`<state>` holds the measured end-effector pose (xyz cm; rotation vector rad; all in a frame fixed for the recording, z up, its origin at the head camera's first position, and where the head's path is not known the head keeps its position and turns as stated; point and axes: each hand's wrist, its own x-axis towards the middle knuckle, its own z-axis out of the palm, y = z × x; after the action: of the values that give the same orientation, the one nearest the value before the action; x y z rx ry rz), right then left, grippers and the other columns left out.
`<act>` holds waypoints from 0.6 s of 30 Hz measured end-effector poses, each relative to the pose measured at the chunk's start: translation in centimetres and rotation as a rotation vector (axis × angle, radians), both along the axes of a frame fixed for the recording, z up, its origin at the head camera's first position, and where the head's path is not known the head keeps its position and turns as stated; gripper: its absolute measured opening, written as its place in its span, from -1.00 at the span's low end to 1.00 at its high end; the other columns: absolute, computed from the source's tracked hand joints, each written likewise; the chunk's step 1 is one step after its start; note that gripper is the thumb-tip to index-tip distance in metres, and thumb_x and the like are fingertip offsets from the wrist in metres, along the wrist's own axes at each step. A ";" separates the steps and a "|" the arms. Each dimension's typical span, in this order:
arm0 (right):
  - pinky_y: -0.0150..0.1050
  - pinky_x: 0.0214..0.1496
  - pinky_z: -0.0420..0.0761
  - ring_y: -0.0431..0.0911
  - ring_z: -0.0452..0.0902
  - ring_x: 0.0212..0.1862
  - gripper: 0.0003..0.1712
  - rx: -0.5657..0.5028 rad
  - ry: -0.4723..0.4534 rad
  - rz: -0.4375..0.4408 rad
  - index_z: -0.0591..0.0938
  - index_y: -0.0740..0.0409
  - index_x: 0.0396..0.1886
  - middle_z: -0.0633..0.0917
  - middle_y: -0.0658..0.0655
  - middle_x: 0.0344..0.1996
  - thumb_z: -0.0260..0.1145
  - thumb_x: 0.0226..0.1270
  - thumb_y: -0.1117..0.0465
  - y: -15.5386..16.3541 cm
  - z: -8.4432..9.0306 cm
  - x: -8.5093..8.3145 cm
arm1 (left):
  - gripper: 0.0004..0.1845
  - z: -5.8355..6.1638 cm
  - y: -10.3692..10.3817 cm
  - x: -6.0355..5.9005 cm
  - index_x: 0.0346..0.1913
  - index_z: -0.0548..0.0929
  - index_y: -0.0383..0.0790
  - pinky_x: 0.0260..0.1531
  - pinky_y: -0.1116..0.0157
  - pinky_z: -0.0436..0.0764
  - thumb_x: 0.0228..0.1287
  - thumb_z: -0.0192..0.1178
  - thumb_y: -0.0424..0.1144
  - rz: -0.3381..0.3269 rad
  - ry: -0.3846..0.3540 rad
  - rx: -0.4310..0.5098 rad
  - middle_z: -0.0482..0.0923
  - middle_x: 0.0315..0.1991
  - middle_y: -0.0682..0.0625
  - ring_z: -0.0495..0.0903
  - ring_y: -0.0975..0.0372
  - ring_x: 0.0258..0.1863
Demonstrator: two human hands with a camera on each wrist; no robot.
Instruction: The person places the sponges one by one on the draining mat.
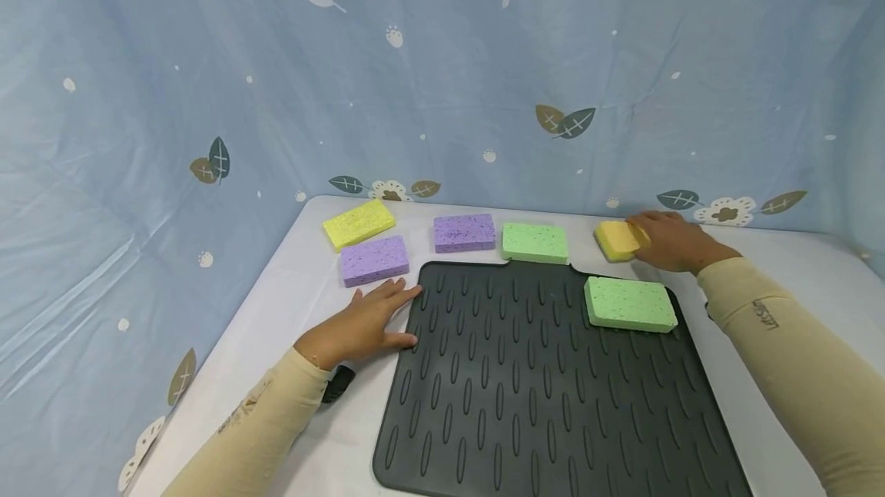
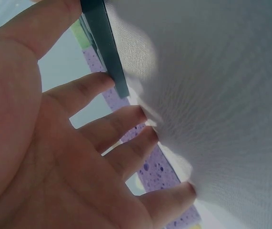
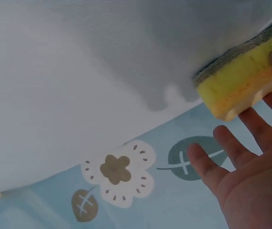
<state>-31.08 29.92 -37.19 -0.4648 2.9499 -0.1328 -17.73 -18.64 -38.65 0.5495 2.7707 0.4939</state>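
Observation:
My left hand (image 1: 362,324) lies flat on the white table (image 1: 290,305) with its fingers spread. Its index finger touches the left edge of the black ribbed mat (image 1: 525,389). In the left wrist view the fingertips (image 2: 143,114) press the table beside the mat's corner (image 2: 105,43), with a purple sponge (image 2: 157,171) just beyond them. My right hand (image 1: 674,242) reaches over a yellow sponge (image 1: 615,240) at the back right. In the right wrist view the thumb touches that sponge (image 3: 243,81), and the fingers (image 3: 231,143) are straight and spread past it.
A green sponge (image 1: 629,303) lies on the mat's far right corner. Behind the mat sit a yellow sponge (image 1: 358,223), two purple ones (image 1: 374,260) (image 1: 464,233) and a green one (image 1: 535,243). A blue leaf-print curtain (image 1: 442,82) closes in the table's back and sides.

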 end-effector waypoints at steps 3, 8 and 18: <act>0.46 0.18 0.41 0.52 0.26 0.28 -0.27 0.008 0.012 -0.007 0.33 0.38 0.41 0.39 0.56 0.29 0.24 0.33 0.12 0.2 0.0 0.2 | -0.12 0.0 0.1 0.0 0.56 0.22 -0.06 0.43 -0.39 -0.07 0.26 0.35 0.07 0.007 -0.009 0.000 0.04 0.58 -0.24 -0.01 -0.09 0.60; 0.43 0.10 0.45 0.48 0.31 0.22 -0.23 0.003 -0.003 -0.022 0.32 0.39 0.42 0.40 0.58 0.22 0.23 0.36 0.02 0.7 0.1 0.4 | -0.11 0.0 0.1 0.0 0.56 0.21 -0.04 0.43 -0.38 -0.07 0.25 0.35 0.08 0.009 -0.012 -0.003 0.03 0.59 -0.22 -0.01 -0.08 0.60; 0.25 -0.13 0.55 0.28 0.47 -0.01 -0.06 -0.026 -0.010 0.008 0.34 0.39 0.41 0.46 0.53 0.07 0.36 0.30 -0.19 1.8 -0.4 1.0 | -0.11 -0.1 0.1 -0.1 0.57 0.21 -0.05 0.43 -0.39 -0.06 0.25 0.34 0.09 0.008 -0.009 -0.004 0.04 0.59 -0.23 0.00 -0.09 0.60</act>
<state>-30.05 31.75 -37.55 -0.4773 2.9396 -0.1722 -17.82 -18.56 -38.76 0.5347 2.7656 0.4913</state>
